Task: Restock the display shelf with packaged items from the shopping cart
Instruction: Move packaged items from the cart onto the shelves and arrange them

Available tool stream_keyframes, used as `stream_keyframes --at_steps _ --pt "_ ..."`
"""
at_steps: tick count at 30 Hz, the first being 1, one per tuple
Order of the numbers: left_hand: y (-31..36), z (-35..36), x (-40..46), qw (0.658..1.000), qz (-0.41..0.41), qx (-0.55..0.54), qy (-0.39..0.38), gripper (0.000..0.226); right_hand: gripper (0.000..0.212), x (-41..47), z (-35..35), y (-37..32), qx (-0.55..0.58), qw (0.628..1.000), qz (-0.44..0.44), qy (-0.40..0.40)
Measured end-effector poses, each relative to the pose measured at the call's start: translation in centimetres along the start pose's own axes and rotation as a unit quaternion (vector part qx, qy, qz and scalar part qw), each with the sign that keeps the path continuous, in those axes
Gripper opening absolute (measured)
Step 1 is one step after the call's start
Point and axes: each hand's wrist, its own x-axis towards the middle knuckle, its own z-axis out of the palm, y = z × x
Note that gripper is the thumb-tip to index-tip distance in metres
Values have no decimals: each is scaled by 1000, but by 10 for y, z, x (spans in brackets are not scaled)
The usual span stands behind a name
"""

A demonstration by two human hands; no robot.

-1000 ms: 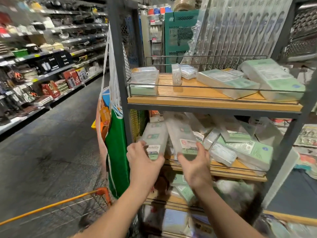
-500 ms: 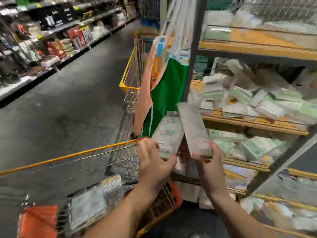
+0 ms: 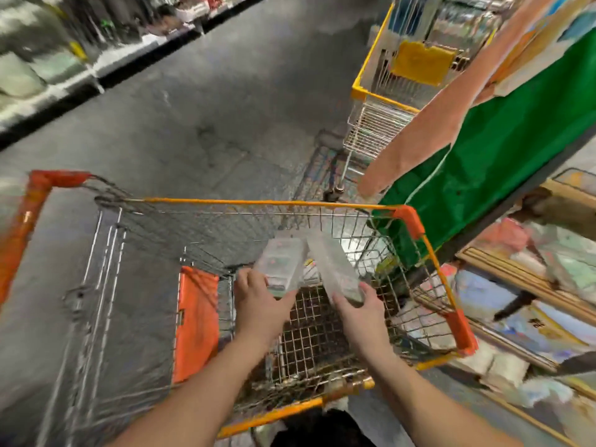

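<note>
Floor point(image 3: 200, 101): I see dark grey aisle floor filling the upper left and running under everything; the whole view is motion-blurred.
Shopping cart point(image 3: 258, 203): a wire cart with an orange-yellow rim and orange corner guards sits right below me, its basket taking up the middle of the view. An orange flap hangs inside its near-left part.
Display shelf point(image 3: 529, 279): wooden boards on a dark metal frame run along my right edge, loaded with blurred pale and green packages I cannot read.
Green bag point(image 3: 503, 150): green fabric with a pinkish strap hangs off the shelf's end, just beside the cart's far right corner.
Second cart point(image 3: 380, 124): a yellow-rimmed wire cart stands further up the aisle, behind the bag.
Left hand point(image 3: 261, 304): I have it reached over the basket, thumb and fingers curled round the near end of the left package point(image 3: 283, 264), a clear flat pack with a coloured label.
Right hand point(image 3: 362, 309): fingers and thumb clamp the near end of the right package point(image 3: 335, 266), a long clear pack tilted up and away.
Packages: both are held above the cart's wire bottom, their far ends meeting or nearly so; I cannot tell which.
</note>
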Motion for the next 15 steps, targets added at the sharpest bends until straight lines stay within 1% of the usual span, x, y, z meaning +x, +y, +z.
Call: stream_keyframes --at_steps 3,6,9,12,15 --pt "-51 7 14 997 -73 26 -19 57 95 25 53 14 -50 996 34 -63" --pt "-81 16 24 991 -103 71 -45 55 94 42 86 20 -103 990 46 -88" --pt "-103 29 41 984 -128 110 -58 61 81 62 117 29 -155 983 38 -87" --pt "-127 50 60 979 -150 119 -67 68 74 85 150 40 -174 981 23 -87" --pt "-144 73 73 969 -178 144 -91 65 72 101 177 51 -197 977 6 -80"
